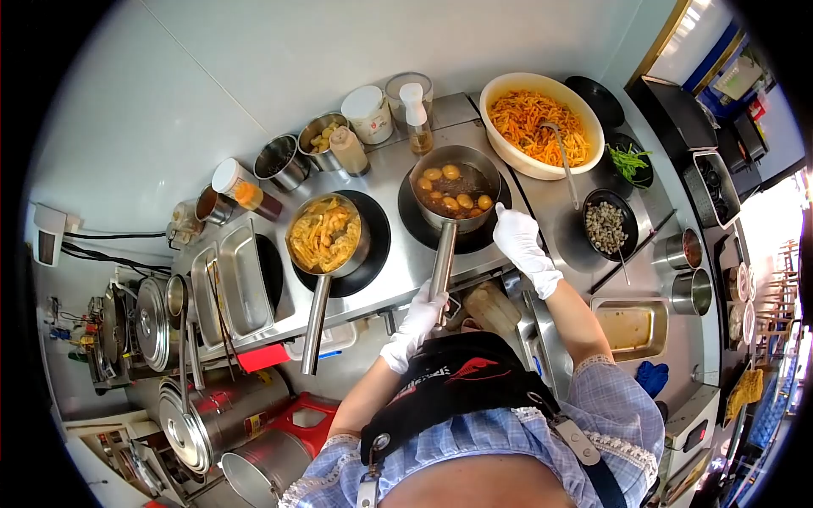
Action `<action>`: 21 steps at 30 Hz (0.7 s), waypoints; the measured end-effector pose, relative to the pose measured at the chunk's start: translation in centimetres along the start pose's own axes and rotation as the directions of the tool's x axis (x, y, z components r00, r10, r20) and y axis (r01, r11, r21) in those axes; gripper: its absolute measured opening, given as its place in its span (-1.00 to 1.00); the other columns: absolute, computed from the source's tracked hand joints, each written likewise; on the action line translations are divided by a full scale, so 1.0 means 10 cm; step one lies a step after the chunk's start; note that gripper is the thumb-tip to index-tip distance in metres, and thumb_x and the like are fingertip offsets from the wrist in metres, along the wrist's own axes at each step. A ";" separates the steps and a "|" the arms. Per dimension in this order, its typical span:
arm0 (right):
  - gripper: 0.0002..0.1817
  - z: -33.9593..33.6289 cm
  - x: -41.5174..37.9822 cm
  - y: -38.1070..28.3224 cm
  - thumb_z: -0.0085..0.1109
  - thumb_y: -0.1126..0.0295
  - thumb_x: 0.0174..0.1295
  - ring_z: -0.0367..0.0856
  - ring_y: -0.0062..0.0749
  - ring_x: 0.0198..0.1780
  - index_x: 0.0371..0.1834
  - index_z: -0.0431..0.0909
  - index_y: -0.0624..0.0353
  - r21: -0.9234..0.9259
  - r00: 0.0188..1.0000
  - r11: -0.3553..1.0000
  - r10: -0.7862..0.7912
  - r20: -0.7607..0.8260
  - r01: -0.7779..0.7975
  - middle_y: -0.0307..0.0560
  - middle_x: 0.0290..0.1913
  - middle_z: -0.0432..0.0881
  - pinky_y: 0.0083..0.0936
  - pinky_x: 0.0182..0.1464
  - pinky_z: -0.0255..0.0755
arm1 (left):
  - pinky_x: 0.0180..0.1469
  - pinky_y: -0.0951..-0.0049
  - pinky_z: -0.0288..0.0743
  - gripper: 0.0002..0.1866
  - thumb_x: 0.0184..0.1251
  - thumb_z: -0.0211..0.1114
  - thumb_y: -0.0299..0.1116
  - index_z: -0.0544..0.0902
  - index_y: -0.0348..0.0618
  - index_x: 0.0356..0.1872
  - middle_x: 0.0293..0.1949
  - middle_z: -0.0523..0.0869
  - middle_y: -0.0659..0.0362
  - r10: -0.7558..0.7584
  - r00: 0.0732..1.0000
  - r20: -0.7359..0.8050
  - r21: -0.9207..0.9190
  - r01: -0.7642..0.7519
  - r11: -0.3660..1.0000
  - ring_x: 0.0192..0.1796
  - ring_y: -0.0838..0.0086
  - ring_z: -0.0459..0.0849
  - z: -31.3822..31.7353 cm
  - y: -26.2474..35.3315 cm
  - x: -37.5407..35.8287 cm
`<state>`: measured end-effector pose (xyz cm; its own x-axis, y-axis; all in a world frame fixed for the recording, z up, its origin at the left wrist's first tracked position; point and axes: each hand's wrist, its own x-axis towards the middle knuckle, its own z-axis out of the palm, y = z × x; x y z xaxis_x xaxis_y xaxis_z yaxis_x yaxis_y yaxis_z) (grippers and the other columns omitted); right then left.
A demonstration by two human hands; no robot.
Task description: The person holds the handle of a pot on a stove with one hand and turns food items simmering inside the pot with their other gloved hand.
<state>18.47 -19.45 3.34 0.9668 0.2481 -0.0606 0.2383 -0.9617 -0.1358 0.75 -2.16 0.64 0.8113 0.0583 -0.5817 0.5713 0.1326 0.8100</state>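
Observation:
My left hand (421, 315), in a white glove, grips the end of the long metal handle of a saucepan (457, 188). The pan sits on a black round burner and holds yellow balls in dark sauce. My right hand (518, 239), also gloved in white, rests on the steel counter edge just right of that pan, fingers loosely spread and holding nothing. A second saucepan (326, 235) with yellow strips of food sits on the burner to the left, its handle pointing toward me.
A large cream bowl (542, 118) of orange shredded food with a spoon stands at the back right. A small black bowl (610, 224) of clams lies to the right. Seasoning tins and bottles (347, 148) line the wall. Steel trays (233, 275) and stockpots (199, 415) fill the left.

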 end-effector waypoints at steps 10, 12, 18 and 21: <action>-0.72 -0.40 0.00 0.21 -0.05 0.40 0.14 0.60 -0.07 -0.36 -0.12 0.60 0.02 0.083 0.969 0.989 -0.101 -0.224 0.123 0.01 -0.40 0.59 -0.24 -0.30 0.47 | -0.64 0.60 0.38 -0.58 0.30 0.09 -0.29 0.33 0.01 0.19 -0.52 0.54 0.31 -0.020 1.000 0.020 0.008 0.020 1.000 -0.57 0.63 0.48 -0.03 -0.09 0.07; -0.73 -0.53 -0.03 0.23 -0.03 0.41 0.11 0.61 -0.08 -0.26 -0.16 0.62 0.03 0.052 0.980 0.985 -0.160 -0.120 0.167 0.01 -0.34 0.62 -0.25 -0.19 0.46 | -0.64 0.60 0.37 -0.58 0.30 0.09 -0.30 0.34 -0.01 0.19 -0.52 0.54 0.30 -0.024 0.999 0.023 0.008 0.023 1.000 -0.58 0.63 0.48 -0.04 -0.09 0.06; -0.71 -0.52 0.04 0.21 0.01 0.38 0.05 0.59 -0.11 -0.09 -0.16 0.63 -0.02 0.155 0.980 0.983 -0.122 0.160 0.097 0.03 -0.17 0.63 -0.32 -0.02 0.42 | -0.64 0.60 0.36 -0.58 0.29 0.10 -0.33 0.35 -0.05 0.18 -0.52 0.54 0.27 -0.017 0.999 0.028 0.003 0.017 1.000 -0.59 0.61 0.48 -0.03 -0.05 0.03; -0.67 -0.32 0.07 0.13 -0.03 0.39 0.08 0.58 -0.04 -0.15 -0.11 0.63 -0.10 0.205 0.969 0.970 -0.170 0.179 0.132 0.06 -0.19 0.62 -0.28 -0.07 0.44 | -0.65 0.59 0.36 -0.58 0.29 0.10 -0.34 0.35 -0.05 0.18 -0.52 0.53 0.26 -0.008 1.000 0.014 0.006 0.008 1.000 -0.60 0.60 0.47 -0.03 -0.08 0.05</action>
<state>19.70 -20.88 6.33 0.8799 0.4248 -0.2130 0.3400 -0.8759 -0.3422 0.68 -1.96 -0.34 0.8084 0.0432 -0.5870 0.5783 0.1272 0.8058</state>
